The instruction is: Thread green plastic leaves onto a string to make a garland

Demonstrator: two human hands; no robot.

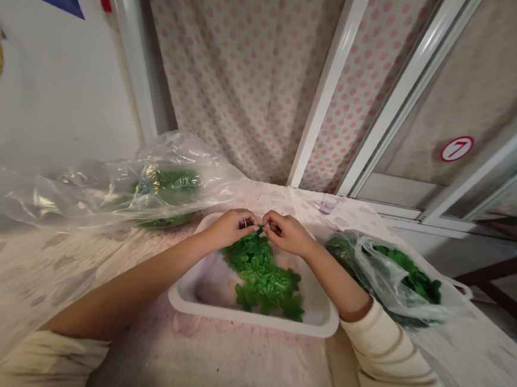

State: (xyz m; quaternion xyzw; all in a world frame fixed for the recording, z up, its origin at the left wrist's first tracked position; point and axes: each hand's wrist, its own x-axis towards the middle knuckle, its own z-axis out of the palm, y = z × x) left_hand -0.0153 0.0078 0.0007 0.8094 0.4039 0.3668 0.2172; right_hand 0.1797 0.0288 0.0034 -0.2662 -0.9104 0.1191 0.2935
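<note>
A white plastic tray [213,315] stands on the table before me, with a heap of glossy green leaf pieces [265,277], seemingly artificial, lying in it. Over the tray's far side, my left hand [238,225] and my right hand [285,230] meet almost fingertip to fingertip. Both are closed in a pinch on one small green leaf piece [260,229]. Most of that piece is hidden by the fingers or merges with the heap below.
Left of the tray lies a large clear plastic bag [93,186] with green pieces inside. To the right, another clear bag [381,275] holds more green leaves. A small clear cup [328,206] stands at the back, near the dotted curtain [250,67] and white frames.
</note>
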